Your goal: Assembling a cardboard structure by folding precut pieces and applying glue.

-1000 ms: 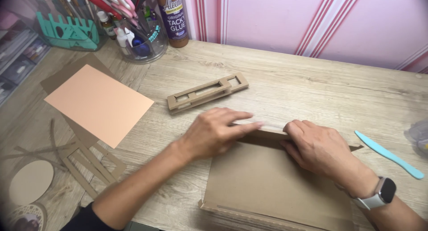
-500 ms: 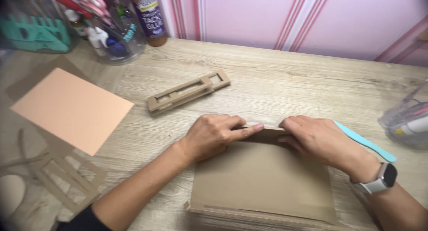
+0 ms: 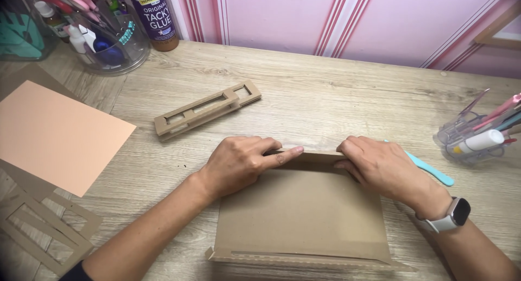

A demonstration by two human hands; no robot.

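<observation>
Head camera view: a flat brown cardboard sheet with a folded far edge (image 3: pixel 304 216) lies on the pale wooden table (image 3: pixel 336 96), close to the near edge and right in front of the person. The left hand (image 3: pixel 239 163) rests on the far left corner of the sheet. Its fingers are curled under and the pointer finger sticks out straight, pressing along the fold. The right hand (image 3: pixel 380 164) sits on the far right corner, fingers bent and pressing down on the same fold, not wrapped around anything. A white watch with a dark face (image 3: pixel 453 216) is on the right wrist.

Just beside the right hand lies a long light-blue plastic tool (image 3: pixel 431 171), partly hidden by the hand. Farther right stands a clear plastic holder full of pens (image 3: pixel 472 137).

Beyond the hands, near the middle of the table, lies a long brown cardboard piece with cut-out windows (image 3: pixel 209 108). At the left lies a flat peach-coloured paper sheet (image 3: pixel 54 134), resting on brown cardboard scraps with cut-out holes (image 3: pixel 43 227). In the far left corner stands a round clear jar of craft tools (image 3: pixel 95 29), and just beside it a brown glue bottle with a purple label (image 3: pixel 154 15). Behind the table is a pink wall with stripes (image 3: pixel 336 15).
</observation>
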